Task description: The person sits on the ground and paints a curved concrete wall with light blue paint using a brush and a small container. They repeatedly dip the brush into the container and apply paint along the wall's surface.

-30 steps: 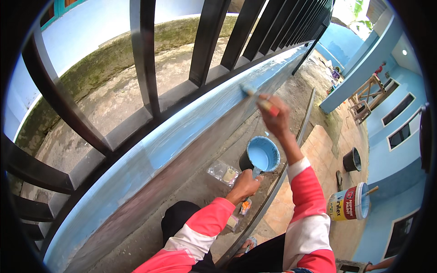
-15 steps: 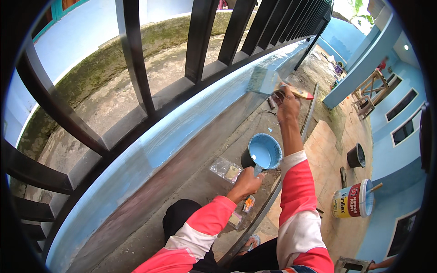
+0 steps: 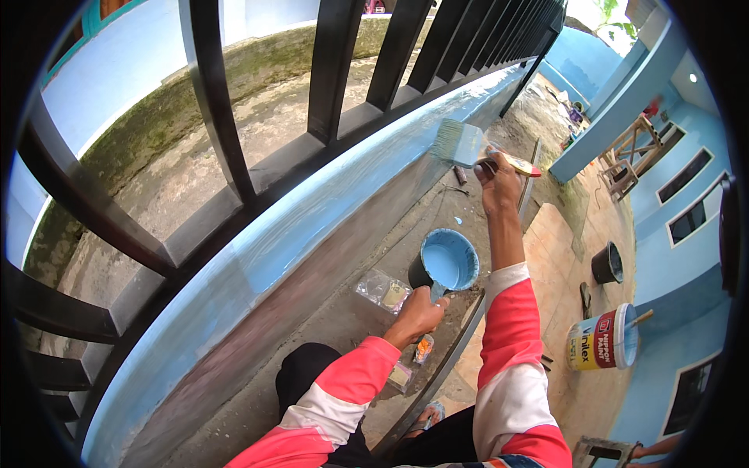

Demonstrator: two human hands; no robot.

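My right hand [image 3: 499,181] is closed round the handle of a wide paintbrush [image 3: 466,146]. The brush's ferrule is smeared with blue, its handle end is red, and its bristles lie at the low wall [image 3: 328,218], over the streaky blue band; whether they press on it I cannot tell. Lower down, my left hand [image 3: 420,313] grips the short handle of a dark dipper [image 3: 449,260], whose inside is coated with blue and holds blue paint. The dipper is held over the strip of ground beside the wall.
Black fence bars [image 3: 335,70] rise along the wall's top. A clear plastic packet [image 3: 382,290] lies by the dipper. To the right are a large paint bucket [image 3: 601,339] with a stick in it, a black pail [image 3: 607,264] and a wooden trestle [image 3: 628,152]. Another person's arm [image 3: 654,450] shows at lower right.
The brush has shifted slightly right and turned a little, with its bristles still at the wall. The dipper sits slightly farther left in view, and the whole view has shifted a bit.
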